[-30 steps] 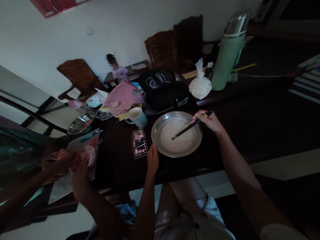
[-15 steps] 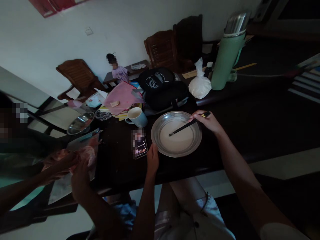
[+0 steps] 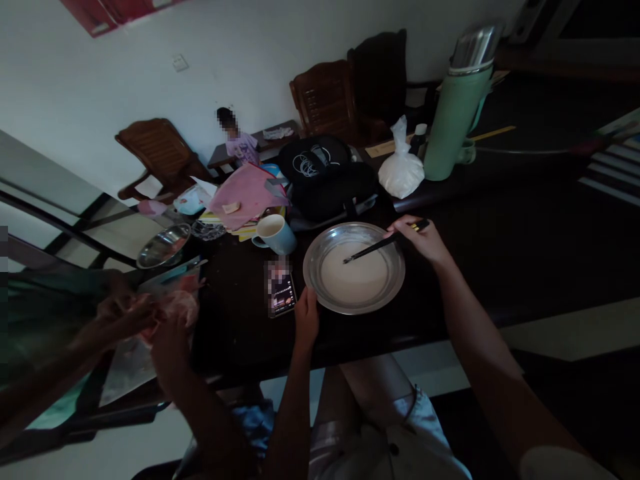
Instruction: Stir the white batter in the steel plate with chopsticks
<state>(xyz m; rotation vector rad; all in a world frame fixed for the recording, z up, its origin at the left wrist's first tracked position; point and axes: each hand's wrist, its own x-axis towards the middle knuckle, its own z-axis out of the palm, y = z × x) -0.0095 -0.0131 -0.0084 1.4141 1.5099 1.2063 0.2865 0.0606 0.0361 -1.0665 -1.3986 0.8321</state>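
Observation:
A round metal bowl sits on the dark table with a pale, milky liquid in it. My left hand grips the bowl's near left rim. In my right hand, at the bowl's right side, is a pair of dark chopsticks with gold bands. They slant down to the left, and their whitened tips are at the liquid. Left of the bowl lies a phone with its screen lit, close to my left hand. Behind the phone stands a light blue mug.
At the left, another person's hands work on raw meat over a board. Beyond are a metal basin, a pink pouch, a black bag, a bag of white powder and a green thermos.
The chopsticks and my right hand have shifted slightly right. My left hand stays on the rim. The person at the left has leaned back, and their hands have moved over the meat.

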